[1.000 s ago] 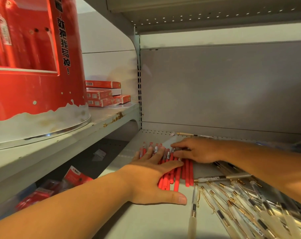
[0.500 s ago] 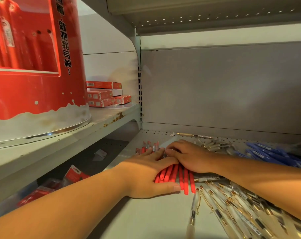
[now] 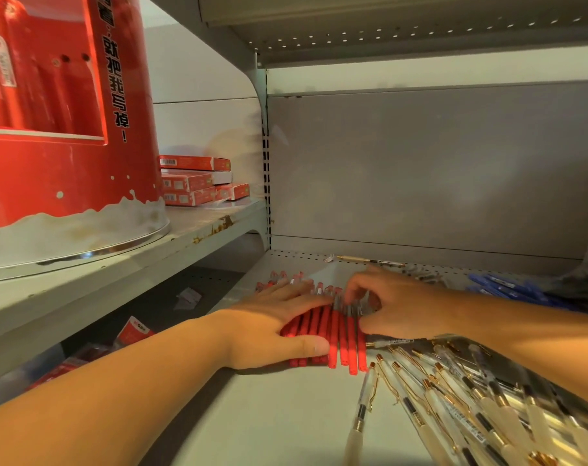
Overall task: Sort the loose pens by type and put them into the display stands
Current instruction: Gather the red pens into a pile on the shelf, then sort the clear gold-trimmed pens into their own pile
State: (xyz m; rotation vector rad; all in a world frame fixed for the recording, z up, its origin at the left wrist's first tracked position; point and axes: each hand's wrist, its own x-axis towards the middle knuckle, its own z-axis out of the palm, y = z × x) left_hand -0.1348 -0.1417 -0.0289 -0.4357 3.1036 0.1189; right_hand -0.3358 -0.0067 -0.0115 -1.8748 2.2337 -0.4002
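Note:
Several red pens (image 3: 344, 334) lie side by side in a row on the grey shelf (image 3: 279, 418). My left hand (image 3: 279, 326) rests flat on the row's left half, fingers together, thumb along the near ends. On the right side of the row my right hand (image 3: 397, 306) has its fingers curled over the pens' clear caps, pressing against them. A red round display stand (image 3: 67, 129) stands on the higher shelf at the left. Blue pens (image 3: 508, 289) lie at the far right.
Several clear pens with gold clips (image 3: 461, 401) are spread over the shelf at the lower right. One gold-tipped pen (image 3: 370, 261) lies against the back wall. Red boxes (image 3: 195, 179) are stacked behind the stand. Packets (image 3: 134, 331) lie on the lower level at left.
Both hands have pushed the red pens closer together and toward me. My right hand has lifted from flat to curled fingers on the caps.

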